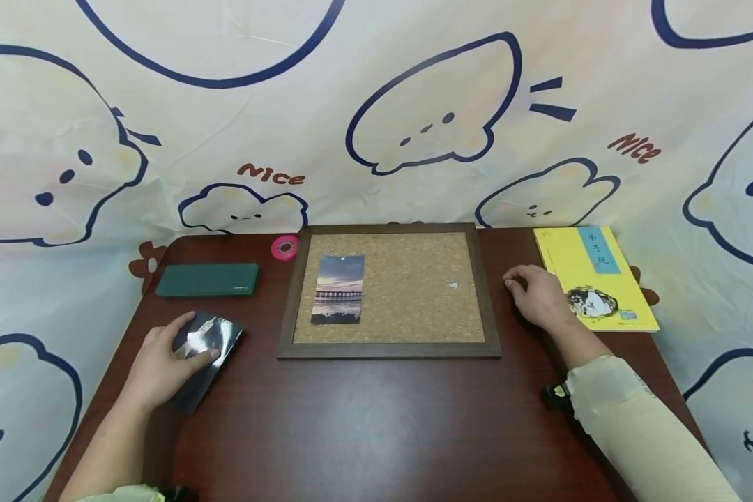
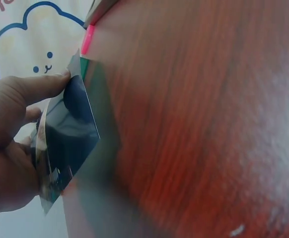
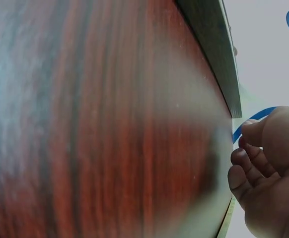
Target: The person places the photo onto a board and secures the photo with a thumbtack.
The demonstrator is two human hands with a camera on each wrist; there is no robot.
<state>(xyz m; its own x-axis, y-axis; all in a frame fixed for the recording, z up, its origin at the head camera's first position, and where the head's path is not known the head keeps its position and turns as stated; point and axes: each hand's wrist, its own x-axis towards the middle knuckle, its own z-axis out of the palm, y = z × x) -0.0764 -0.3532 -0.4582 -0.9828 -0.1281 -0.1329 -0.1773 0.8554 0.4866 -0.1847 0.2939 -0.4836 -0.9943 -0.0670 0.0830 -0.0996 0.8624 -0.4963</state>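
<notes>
My left hand [image 1: 191,341] rests on the table's left side and grips a glossy dark photo sheet [image 1: 208,352], thumb on top. In the left wrist view the thumb and fingers of the left hand [image 2: 47,96] pinch the shiny sheet [image 2: 70,129] and hold it tilted off the wood. A cork board [image 1: 408,289] in a dark wooden frame lies in the middle, with a sunset pier photo [image 1: 337,288] on its left part and a small pin [image 1: 453,284] to the right. My right hand [image 1: 519,284] rests on the table beside the frame's right edge with loosely curled fingers [image 3: 244,161], holding nothing.
A pink tape roll [image 1: 284,247] lies by the frame's far left corner. A dark green case [image 1: 208,279] sits at the far left, and a yellow booklet [image 1: 592,275] at the far right. A cartoon-print cloth hangs behind the brown table [image 1: 376,425].
</notes>
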